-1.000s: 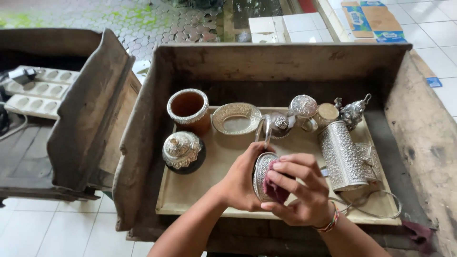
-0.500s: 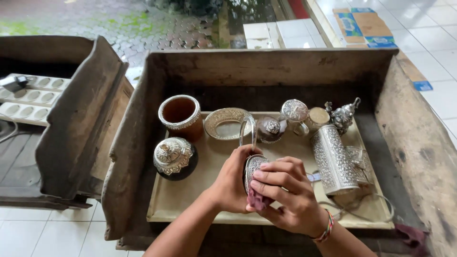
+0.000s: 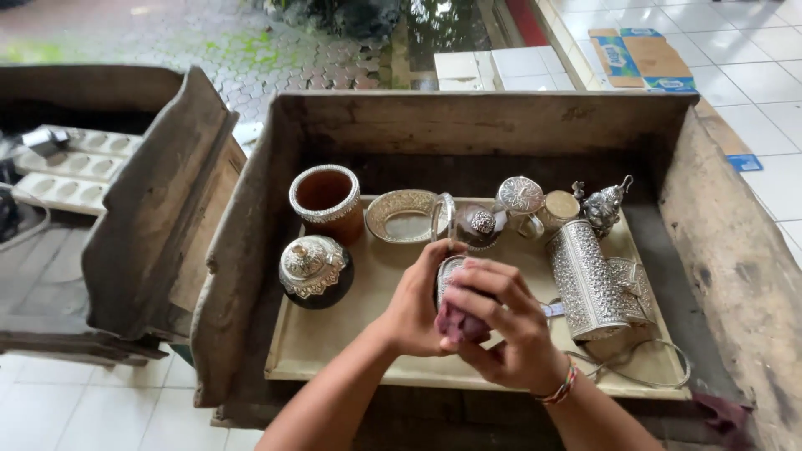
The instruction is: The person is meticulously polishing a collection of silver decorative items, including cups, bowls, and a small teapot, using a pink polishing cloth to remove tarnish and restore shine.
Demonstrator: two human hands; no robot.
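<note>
Both hands up front over the tray [image 3: 334, 367]: left hand [image 3: 413, 305] wraps a small embossed silver piece [image 3: 449, 276] to steady it, right hand [image 3: 510, 334] pinches a maroon cloth [image 3: 461, 321] against it, looks like polishing. Behind: one domed lid [image 3: 312, 266], one tall cylinder [image 3: 585, 280], one cup [image 3: 326, 199], one oval dish [image 3: 405, 215], all inside a wooden crate [image 3: 484, 125].

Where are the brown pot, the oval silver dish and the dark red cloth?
brown pot [image 3: 327, 200]: head view, on its silver-banded rim.
oval silver dish [image 3: 404, 216]: head view, on its shallow middle.
dark red cloth [image 3: 460, 323]: head view, on the bunched part under the fingers.
</note>
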